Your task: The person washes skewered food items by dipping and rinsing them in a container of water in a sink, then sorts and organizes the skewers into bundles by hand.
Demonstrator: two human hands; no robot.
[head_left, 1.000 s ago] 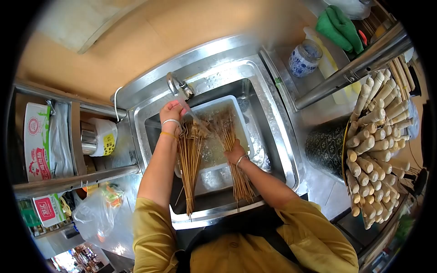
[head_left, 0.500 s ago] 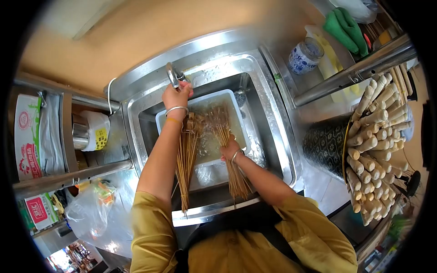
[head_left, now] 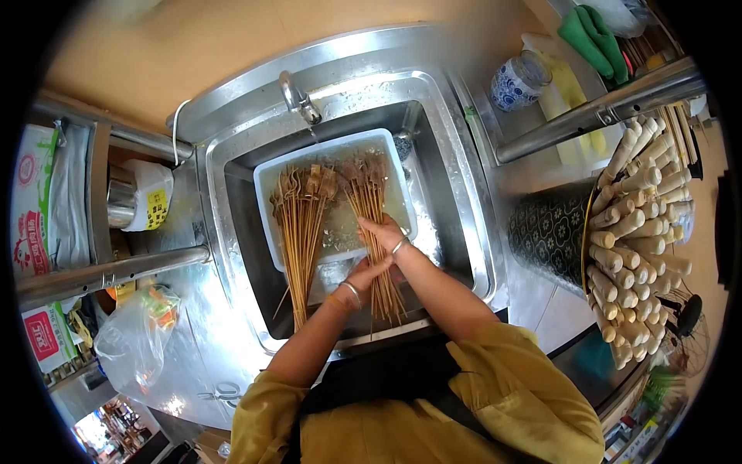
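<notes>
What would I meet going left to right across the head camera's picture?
Upper pink-and-green box, yellow label, left skewer bundle, right skewer bundle, black patterned bucket, pale wooden rods.

Head view (wide), down into sink point(head_left: 448, 209)

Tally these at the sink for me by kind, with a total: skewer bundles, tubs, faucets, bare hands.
Skewer bundles: 2
Tub: 1
Faucet: 1
Bare hands: 2
Total: 6
</notes>
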